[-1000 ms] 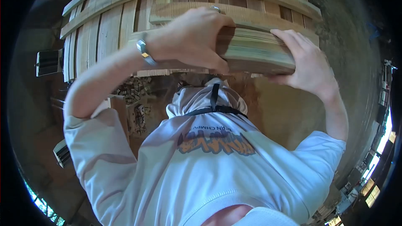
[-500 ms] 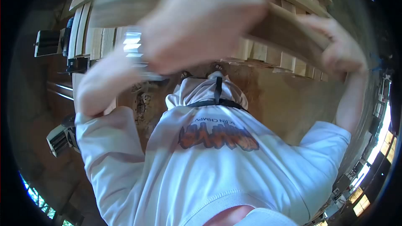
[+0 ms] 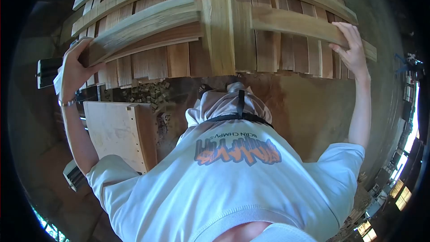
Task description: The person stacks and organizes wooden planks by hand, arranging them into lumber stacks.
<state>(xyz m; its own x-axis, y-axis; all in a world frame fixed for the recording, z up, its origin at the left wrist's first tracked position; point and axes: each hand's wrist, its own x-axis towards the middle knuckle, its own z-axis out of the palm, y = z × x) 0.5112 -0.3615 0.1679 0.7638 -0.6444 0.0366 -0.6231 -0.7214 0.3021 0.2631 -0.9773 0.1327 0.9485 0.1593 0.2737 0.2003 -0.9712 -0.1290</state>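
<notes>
On my feed the left-hand plank point(image 3: 148, 20) and the right-hand plank point(image 3: 300, 24) read as bare, matt wood with visible grain, and the boards point(image 3: 221, 31) beneath them look like similarly dry, raw timber. I see soft, creased, matt cloth in the T-shirt point(image 3: 251, 188), woven-looking fabric in the waist strap point(image 3: 241, 103) and shiny metal in the wristband point(image 3: 67, 103). Lower down, the box point(image 3: 114, 130) shows a smooth wooden panel, near rough wood offcuts point(image 3: 152, 94) and a dull floor point(image 3: 309, 112).
</notes>
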